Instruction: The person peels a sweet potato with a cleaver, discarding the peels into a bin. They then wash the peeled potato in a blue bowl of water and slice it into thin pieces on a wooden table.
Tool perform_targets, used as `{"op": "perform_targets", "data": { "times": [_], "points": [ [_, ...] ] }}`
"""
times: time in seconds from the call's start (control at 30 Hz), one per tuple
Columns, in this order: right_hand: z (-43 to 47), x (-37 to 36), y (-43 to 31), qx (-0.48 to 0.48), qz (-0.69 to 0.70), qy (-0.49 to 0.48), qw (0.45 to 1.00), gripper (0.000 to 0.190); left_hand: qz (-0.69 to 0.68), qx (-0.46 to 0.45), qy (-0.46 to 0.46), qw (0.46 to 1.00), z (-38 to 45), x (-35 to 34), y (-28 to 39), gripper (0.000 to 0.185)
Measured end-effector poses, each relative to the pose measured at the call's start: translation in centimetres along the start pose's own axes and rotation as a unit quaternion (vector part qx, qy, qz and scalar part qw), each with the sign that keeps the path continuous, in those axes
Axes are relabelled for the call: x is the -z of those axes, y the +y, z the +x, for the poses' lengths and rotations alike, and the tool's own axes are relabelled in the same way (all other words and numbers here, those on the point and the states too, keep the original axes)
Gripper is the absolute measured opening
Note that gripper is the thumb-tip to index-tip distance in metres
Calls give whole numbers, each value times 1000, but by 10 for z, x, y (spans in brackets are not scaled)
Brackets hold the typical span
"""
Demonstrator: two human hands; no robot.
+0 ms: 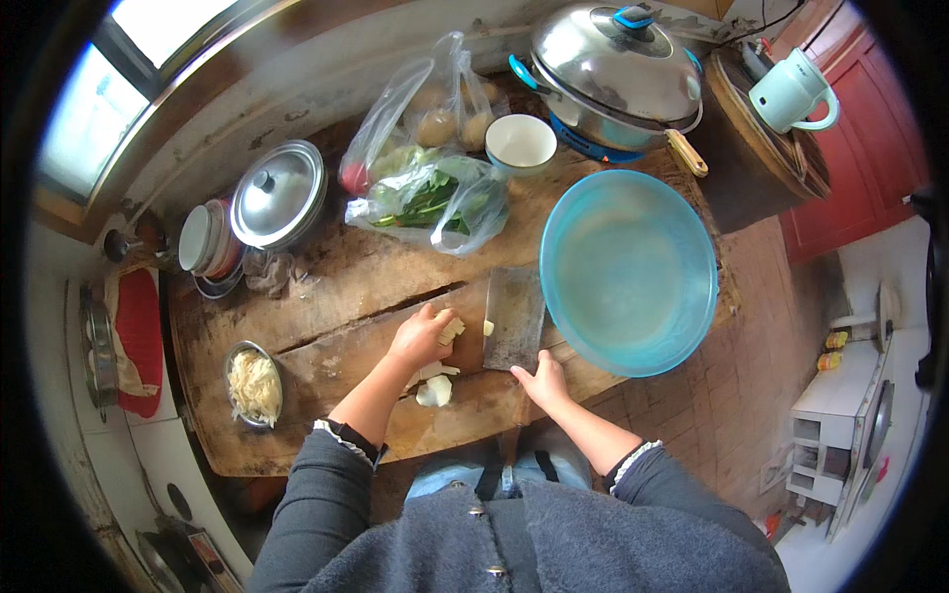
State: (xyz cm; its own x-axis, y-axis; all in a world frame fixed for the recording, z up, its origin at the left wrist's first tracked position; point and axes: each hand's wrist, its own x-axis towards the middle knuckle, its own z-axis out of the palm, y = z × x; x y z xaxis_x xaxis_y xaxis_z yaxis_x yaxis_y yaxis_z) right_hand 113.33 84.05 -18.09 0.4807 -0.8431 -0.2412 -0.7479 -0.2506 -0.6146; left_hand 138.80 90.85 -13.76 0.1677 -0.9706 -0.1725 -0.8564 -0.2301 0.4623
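My left hand (421, 341) closes over a bunch of pale cut strips (451, 331), probably potato, on the wooden tabletop (356, 370). Pale slices (434, 391) lie just below that hand, towards me. To the right is a cleaver (513, 311), its broad blade showing flat and its wooden handle pointing at me. The thumb and fingers of my right hand (547, 384) hold it where blade meets handle; part of the grip is hidden. One small pale piece (488, 327) sticks to the blade near its left edge. A metal bowl (279, 385) of pale shreds (254, 385) stands at the left.
A large blue plastic basin (630, 274) stands close right of the cleaver. Behind are plastic bags of vegetables (430, 200), a white bowl (520, 141) and a lidded steel pot (615, 74). A lidded metal pan (274, 193) and stacked bowls (194, 237) stand back left. A long crack (371, 317) crosses the tabletop.
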Motion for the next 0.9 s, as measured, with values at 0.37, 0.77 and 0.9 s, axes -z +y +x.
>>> {"op": "perform_targets", "data": {
  "times": [0.37, 0.77, 0.9],
  "points": [
    [19, 118, -100, 132, -74, -247, 957, 37, -137, 6, 206, 969, -13, 51, 17, 45],
    [303, 436, -104, 389, -149, 262, 870, 38, -572, 58, 242, 782, 91, 128, 199, 49],
    [387, 436, -148, 334, -339, 150, 867, 43, -594, 127, 250, 753, 154, 135, 235, 41]
  ]
}}
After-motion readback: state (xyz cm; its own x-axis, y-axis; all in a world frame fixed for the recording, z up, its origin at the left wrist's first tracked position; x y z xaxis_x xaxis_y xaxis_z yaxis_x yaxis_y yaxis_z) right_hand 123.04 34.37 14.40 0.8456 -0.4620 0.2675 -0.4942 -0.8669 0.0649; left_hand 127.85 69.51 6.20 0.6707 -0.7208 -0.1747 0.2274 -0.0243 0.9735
